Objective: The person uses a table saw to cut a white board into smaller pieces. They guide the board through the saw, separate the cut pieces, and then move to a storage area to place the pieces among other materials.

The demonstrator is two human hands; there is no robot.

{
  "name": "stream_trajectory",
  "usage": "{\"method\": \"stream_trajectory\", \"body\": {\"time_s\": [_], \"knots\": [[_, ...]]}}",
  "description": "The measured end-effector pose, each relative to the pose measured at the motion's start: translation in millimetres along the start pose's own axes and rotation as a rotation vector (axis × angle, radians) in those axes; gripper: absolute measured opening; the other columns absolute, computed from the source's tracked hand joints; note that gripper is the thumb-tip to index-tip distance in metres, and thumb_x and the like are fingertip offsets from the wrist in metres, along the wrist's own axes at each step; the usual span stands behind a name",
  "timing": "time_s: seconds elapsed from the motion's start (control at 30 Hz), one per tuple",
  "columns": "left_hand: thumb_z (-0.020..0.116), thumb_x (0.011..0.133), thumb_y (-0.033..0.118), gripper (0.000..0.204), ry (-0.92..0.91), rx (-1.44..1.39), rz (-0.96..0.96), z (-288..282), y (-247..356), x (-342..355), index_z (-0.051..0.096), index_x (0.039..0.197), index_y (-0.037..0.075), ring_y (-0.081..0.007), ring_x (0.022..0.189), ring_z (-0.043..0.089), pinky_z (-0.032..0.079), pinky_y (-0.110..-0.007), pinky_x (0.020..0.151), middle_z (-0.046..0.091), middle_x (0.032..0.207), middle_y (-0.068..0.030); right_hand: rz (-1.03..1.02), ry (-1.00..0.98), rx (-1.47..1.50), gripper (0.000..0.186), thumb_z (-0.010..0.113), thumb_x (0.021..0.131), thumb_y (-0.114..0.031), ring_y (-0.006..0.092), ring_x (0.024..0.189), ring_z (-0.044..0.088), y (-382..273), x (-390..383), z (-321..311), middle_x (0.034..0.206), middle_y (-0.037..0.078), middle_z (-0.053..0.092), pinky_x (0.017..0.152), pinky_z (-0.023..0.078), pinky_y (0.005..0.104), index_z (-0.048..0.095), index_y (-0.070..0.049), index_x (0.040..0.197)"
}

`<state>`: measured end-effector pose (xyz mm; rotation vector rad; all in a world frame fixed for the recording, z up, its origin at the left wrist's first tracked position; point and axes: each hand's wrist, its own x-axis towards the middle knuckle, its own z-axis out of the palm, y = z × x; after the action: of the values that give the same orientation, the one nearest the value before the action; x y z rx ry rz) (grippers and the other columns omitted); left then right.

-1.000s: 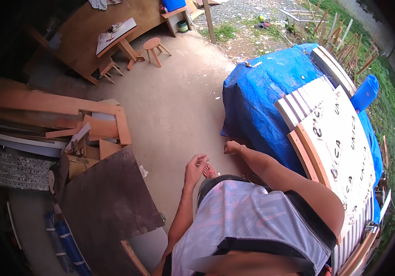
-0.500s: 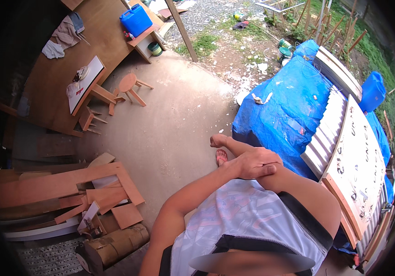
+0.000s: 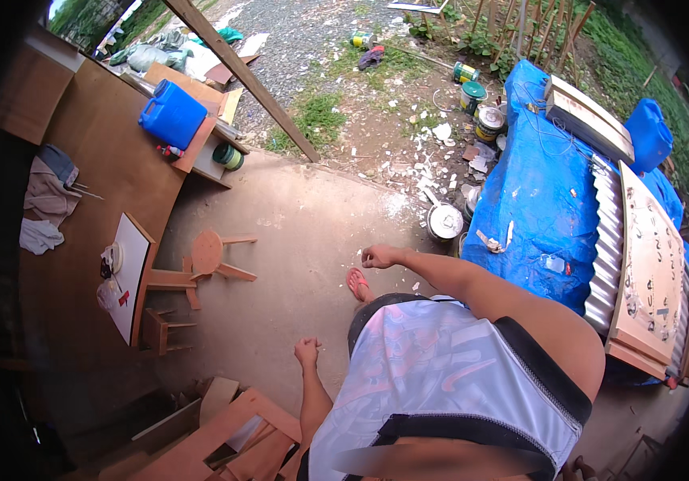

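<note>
My left hand hangs low over the concrete floor, its fingers loosely bent and a little apart, with nothing in them. Farther forward and to the right, my right hand is held out with its fingers curled in; no object shows in it. Just beyond it stands a white-topped paint bucket, not touched by the hand. Below the right hand shows my foot in a red flip-flop. Neither hand touches the other.
A wooden workbench with a blue jerrycan runs along the left, beside a round wooden stool. Cut boards lie at the lower left. A blue tarp and corrugated sheets fill the right. Gravel and rubble lie beyond.
My left hand has let go of my right arm and dropped to the left. My right arm is straighter. The view has shifted, with more gravel showing at the top.
</note>
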<state>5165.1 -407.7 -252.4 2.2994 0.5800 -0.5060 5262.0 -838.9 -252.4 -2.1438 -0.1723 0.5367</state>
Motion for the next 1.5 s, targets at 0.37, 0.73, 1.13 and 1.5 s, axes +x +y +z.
{"method": "stream_trajectory", "body": {"time_s": [0.37, 0.73, 1.13, 1.5], "knots": [[0.065, 0.094, 0.019, 0.016, -0.626, 0.186, -0.104, -16.5, 134.7, 238.8, 0.068, 0.089, 0.003, -0.0121, 0.058, 0.057, 0.042, -0.028, 0.048, 0.066, 0.073, -0.0051, 1.002, 0.730, 0.322, 0.038, 0.068, 0.086, -0.037, 0.0273, 0.080, 0.072, 154.2, -34.5, -100.2, 0.090, 0.014, 0.075, 0.076, 0.057, 0.0392, 0.076, -0.003, 0.101], [0.060, 0.100, 0.024, 0.016, -0.542, -0.112, 0.184, 94.7, 550.7, 461.8, 0.067, 0.102, 0.010, -0.0077, 0.070, 0.059, 0.047, -0.025, 0.057, 0.068, 0.086, 0.0002, 0.970, 0.746, 0.925, 0.039, 0.069, 0.092, -0.028, 0.0273, 0.074, 0.069, 236.8, 67.8, -239.0, 0.093, 0.015, 0.073, 0.067, 0.058, 0.0414, 0.071, 0.006, 0.111], [0.064, 0.090, 0.035, 0.030, -0.660, 0.245, -0.173, 173.1, 637.9, 578.1, 0.076, 0.091, 0.007, -0.0137, 0.070, 0.070, 0.056, -0.033, 0.058, 0.077, 0.087, -0.0054, 0.606, 0.934, 0.990, 0.025, 0.064, 0.102, -0.029, 0.0082, 0.063, 0.057, 284.5, 316.4, -591.1, 0.087, 0.003, 0.064, 0.046, 0.039, 0.0226, 0.060, -0.007, 0.112], [0.064, 0.095, 0.033, 0.030, -0.443, -0.208, 0.273, 271.1, 957.1, 849.8, 0.072, 0.104, 0.005, -0.0179, 0.071, 0.069, 0.054, -0.034, 0.068, 0.076, 0.090, -0.0072, 1.086, 0.482, 0.943, 0.023, 0.063, 0.096, -0.033, 0.0223, 0.072, 0.065, 356.9, 548.3, -718.9, 0.085, 0.009, 0.070, 0.057, 0.050, 0.0393, 0.067, -0.011, 0.101]]}}
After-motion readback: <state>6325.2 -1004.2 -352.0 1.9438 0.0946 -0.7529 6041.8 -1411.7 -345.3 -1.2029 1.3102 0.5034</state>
